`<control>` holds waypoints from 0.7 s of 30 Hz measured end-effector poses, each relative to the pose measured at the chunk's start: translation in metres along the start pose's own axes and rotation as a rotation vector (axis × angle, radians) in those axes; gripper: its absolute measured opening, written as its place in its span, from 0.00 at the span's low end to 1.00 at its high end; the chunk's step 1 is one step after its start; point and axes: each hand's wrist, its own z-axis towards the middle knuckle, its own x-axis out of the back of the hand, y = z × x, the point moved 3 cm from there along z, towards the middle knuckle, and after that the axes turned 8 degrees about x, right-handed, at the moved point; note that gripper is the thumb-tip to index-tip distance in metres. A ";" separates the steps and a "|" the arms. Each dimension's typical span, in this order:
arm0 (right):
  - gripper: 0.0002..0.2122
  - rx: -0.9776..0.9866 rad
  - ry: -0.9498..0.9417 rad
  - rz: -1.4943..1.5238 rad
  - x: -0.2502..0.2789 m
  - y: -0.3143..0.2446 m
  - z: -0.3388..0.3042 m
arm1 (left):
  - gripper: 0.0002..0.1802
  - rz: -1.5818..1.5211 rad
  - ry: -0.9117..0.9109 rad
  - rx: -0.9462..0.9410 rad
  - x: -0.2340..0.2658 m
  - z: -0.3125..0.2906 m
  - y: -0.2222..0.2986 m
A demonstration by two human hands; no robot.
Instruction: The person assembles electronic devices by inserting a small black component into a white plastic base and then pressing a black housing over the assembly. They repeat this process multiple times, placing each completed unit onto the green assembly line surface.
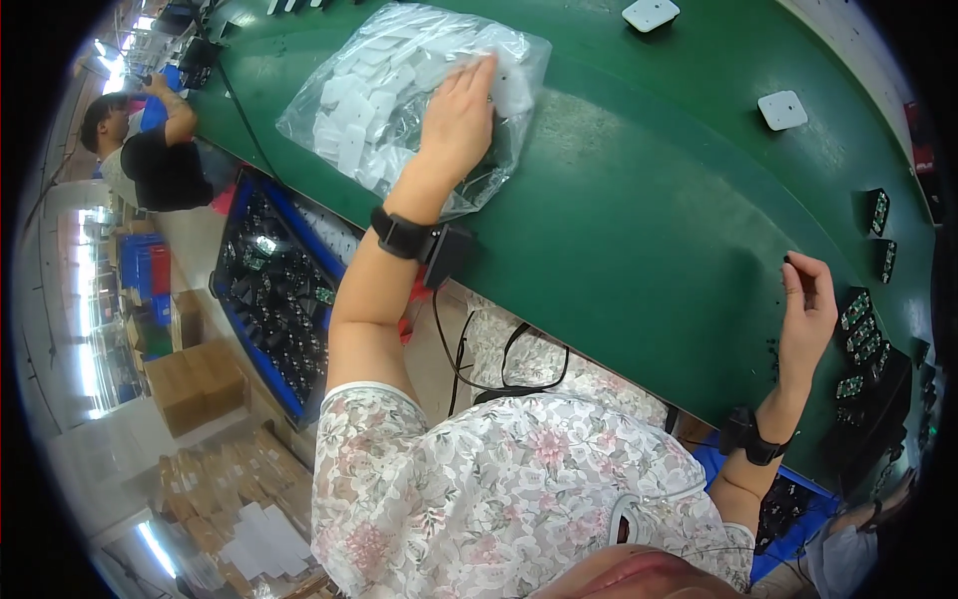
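Note:
A clear plastic bag (529, 75) full of flat white plastic plates (359, 105) lies at the far left of the green table. My left hand (459, 118) rests over the bag's right half, fingers stretched out and lying on it; whether any plate is under them is hidden. To the right, my right hand (806, 314) is closed in a pinch above the table. Between its thumb and forefinger shows a tiny black part (787, 259), too small to name. Just below that hand, several small black bits (773, 359) are scattered on the table.
Two white plates (781, 110) (651, 14) lie apart at the far side. Black housings with green circuit boards (860, 324) line the right. A blue-edged bin (269, 290) of black parts stands left of the table. A co-worker (150, 150) sits at the far left.

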 end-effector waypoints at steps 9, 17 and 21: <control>0.04 0.046 -0.101 0.082 -0.028 -0.017 0.000 | 0.23 0.004 0.059 -0.299 -0.008 0.004 0.042; 0.02 -0.052 -0.061 0.186 -0.037 -0.011 -0.001 | 0.11 -0.256 0.124 -0.278 0.004 0.011 0.059; 0.03 -0.178 0.002 0.528 -0.039 -0.018 -0.003 | 0.03 -0.893 -0.045 0.170 0.022 -0.016 0.102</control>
